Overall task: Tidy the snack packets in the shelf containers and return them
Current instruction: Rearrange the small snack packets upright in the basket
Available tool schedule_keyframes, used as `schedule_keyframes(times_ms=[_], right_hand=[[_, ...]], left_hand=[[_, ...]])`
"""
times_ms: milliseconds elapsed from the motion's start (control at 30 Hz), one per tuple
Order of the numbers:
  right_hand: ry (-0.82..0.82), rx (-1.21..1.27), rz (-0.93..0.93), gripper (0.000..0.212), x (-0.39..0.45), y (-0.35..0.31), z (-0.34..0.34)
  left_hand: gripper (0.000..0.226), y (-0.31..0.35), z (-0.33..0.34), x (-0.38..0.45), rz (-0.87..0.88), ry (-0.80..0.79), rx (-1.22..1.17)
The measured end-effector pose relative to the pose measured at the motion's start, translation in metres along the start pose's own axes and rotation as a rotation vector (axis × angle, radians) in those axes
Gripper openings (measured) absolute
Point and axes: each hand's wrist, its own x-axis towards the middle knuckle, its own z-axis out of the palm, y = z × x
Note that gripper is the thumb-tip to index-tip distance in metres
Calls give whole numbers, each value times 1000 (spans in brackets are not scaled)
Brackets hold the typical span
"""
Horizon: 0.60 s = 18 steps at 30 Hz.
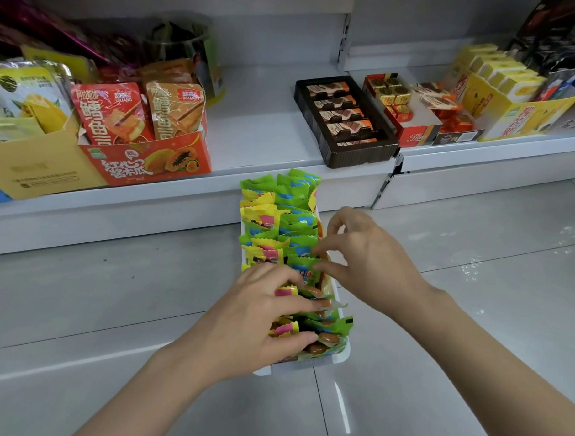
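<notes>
Head view. White tray (338,358) sat on the grey tiled floor (114,293), just in front of the lower shelf (266,132). It was packed with upright snack packets (292,224), green on the right and yellow-pink on the left, in two rows.

Left hand (253,317) lay over the near end of the tray, fingers spread and lightly bent, tips pressing among the packets; whether any packet was actually gripped could not be told. Right hand (369,260) hovered at the tray's right side, thumb and fingers pinched on the top edge of a green packet (305,264).

On the shelf: orange carton (144,160) holding red and tan pouches; dark brown tray (348,122) with a row of chocolate bars; red box (410,127) with gold-wrapped sweets; yellow carton (524,112) with yellow boxes.
</notes>
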Motion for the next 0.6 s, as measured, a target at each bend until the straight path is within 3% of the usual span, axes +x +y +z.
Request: schedule_keyframes(times_ms=[167, 367, 533, 600], right_hand=[[-57, -110, 54, 33, 7, -9, 14], [69, -16, -5, 15, -7, -9, 12], [38, 861, 210, 19, -16, 7, -49], [96, 1113, 244, 18, -20, 16, -74]], left_hand=[[37, -2, -1, -1, 5, 2, -18], [40, -3, 0, -5, 32, 12, 0], [49, -4, 2, -9, 37, 37, -21], [50, -4, 0, -8, 18, 44, -62]])
